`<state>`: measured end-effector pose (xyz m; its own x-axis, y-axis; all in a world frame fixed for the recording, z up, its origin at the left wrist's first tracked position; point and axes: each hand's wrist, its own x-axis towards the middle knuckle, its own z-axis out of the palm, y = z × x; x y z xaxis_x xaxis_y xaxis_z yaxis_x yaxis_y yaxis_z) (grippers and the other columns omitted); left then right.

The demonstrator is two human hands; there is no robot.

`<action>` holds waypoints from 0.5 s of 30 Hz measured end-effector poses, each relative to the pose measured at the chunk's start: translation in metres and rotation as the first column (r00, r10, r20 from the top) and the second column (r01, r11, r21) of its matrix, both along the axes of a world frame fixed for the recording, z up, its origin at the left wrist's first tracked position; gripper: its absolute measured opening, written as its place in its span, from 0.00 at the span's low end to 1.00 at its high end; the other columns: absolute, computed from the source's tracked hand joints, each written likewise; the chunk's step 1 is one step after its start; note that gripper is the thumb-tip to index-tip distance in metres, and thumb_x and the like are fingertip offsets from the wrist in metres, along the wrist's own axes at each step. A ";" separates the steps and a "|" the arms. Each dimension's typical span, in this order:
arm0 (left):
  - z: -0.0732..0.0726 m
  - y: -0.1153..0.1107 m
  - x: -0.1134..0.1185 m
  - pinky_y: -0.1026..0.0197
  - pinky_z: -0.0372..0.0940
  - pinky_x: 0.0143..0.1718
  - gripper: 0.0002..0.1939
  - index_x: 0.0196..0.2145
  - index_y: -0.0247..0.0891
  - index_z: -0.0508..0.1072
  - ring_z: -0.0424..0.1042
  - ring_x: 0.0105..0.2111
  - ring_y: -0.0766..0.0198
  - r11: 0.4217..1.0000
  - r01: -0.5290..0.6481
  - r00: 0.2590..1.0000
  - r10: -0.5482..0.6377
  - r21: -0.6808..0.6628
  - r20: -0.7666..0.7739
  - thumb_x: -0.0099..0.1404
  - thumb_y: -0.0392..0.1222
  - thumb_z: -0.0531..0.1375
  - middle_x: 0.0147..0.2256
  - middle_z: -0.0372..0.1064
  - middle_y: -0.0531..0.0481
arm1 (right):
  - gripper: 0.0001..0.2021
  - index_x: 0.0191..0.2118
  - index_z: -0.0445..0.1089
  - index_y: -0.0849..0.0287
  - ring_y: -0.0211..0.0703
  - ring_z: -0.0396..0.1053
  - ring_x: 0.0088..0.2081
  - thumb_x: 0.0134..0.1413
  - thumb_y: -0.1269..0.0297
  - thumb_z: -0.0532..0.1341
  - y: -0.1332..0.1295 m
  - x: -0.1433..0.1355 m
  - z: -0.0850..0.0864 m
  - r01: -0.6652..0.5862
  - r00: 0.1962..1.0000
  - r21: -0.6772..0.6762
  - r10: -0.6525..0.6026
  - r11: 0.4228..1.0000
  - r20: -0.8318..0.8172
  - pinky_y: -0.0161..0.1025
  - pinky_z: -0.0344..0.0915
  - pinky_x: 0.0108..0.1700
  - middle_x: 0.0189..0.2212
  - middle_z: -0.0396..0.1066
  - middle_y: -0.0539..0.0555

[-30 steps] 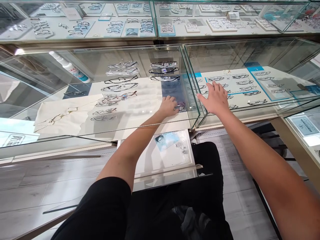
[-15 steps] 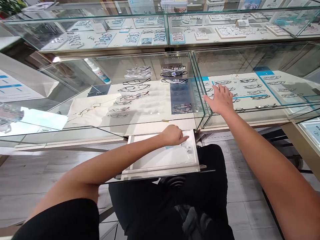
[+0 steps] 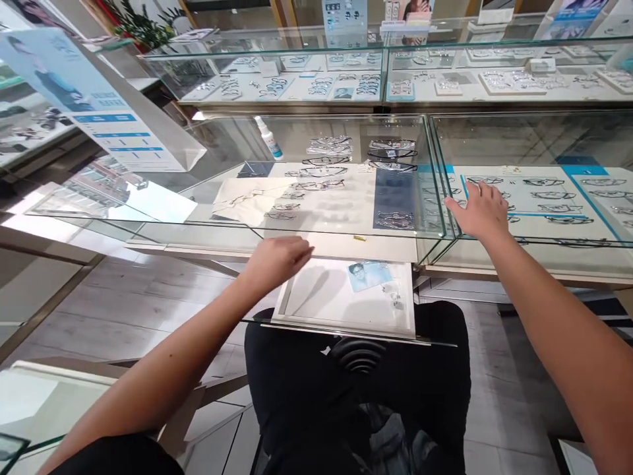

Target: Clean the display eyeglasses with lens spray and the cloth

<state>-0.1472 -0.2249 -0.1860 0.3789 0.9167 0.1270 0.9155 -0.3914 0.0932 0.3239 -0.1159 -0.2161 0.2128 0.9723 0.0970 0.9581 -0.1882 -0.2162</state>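
Observation:
My left hand (image 3: 279, 259) hovers over the front left corner of the pulled-out white drawer (image 3: 316, 290). Its fingers are curled in, and whatever they hold, if anything, is hidden. Inside the drawer lie a light blue card (image 3: 368, 276) and a few small clear pieces (image 3: 395, 298) at the right. My right hand (image 3: 482, 210) rests on the glass top of the right display case (image 3: 524, 257), fingers spread and holding nothing. Beneath that glass sit rows of eyeglasses (image 3: 552, 195).
The left case holds more eyeglasses (image 3: 320, 185), a cream cloth (image 3: 250, 199) and a white spray bottle (image 3: 268, 138). A printed stand (image 3: 111, 125) is at the left. Another glass case (image 3: 316, 86) runs along the back. The drawer's front edge is just above my lap.
My left hand has moved left across the drawer, uncovering the blue card. My right hand stays on the glass. The view has turned left, bringing the printed stand further in.

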 end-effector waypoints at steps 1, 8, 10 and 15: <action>0.003 0.003 -0.018 0.52 0.60 0.34 0.19 0.26 0.46 0.69 0.73 0.32 0.51 0.991 -0.112 0.994 0.111 0.075 0.023 0.75 0.52 0.54 0.30 0.74 0.45 | 0.45 0.78 0.57 0.62 0.75 0.48 0.79 0.70 0.33 0.48 0.000 -0.001 0.001 0.005 1.000 -0.002 -0.005 1.000 0.000 0.73 0.50 0.76 0.80 0.50 0.71; 0.017 0.057 -0.159 0.44 0.57 0.68 0.29 0.65 0.33 0.69 0.66 0.65 0.48 0.631 -0.758 0.652 0.730 0.167 0.205 0.78 0.54 0.47 0.67 0.68 0.34 | 0.45 0.79 0.58 0.62 0.75 0.48 0.79 0.69 0.34 0.46 -0.003 0.000 0.004 0.014 1.000 -0.012 -0.014 1.000 0.002 0.67 0.49 0.77 0.80 0.50 0.72; 0.017 0.075 -0.190 0.39 0.52 0.71 0.40 0.71 0.26 0.61 0.58 0.70 0.45 0.534 -0.846 0.524 0.835 -0.015 0.169 0.77 0.61 0.45 0.75 0.57 0.29 | 0.46 0.79 0.59 0.61 0.76 0.48 0.79 0.68 0.32 0.46 -0.003 0.000 0.005 0.003 1.000 -0.011 -0.004 1.000 -0.013 0.67 0.48 0.77 0.80 0.50 0.73; 0.011 0.117 -0.222 0.29 0.50 0.70 0.61 0.72 0.12 0.57 0.49 0.74 0.31 0.372 -0.902 0.348 0.927 -0.218 0.140 0.66 0.77 0.45 0.77 0.44 0.17 | 0.45 0.78 0.58 0.64 0.74 0.49 0.79 0.69 0.35 0.48 -0.006 -0.003 0.004 0.027 0.999 -0.015 -0.027 1.000 0.024 0.66 0.50 0.77 0.80 0.51 0.72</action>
<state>-0.3694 -0.1082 -0.1747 -0.7274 0.6857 -0.0239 0.6483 0.6983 0.3035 0.3207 -0.1215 -0.2122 0.2367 0.9677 0.0873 0.9574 -0.2170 -0.1902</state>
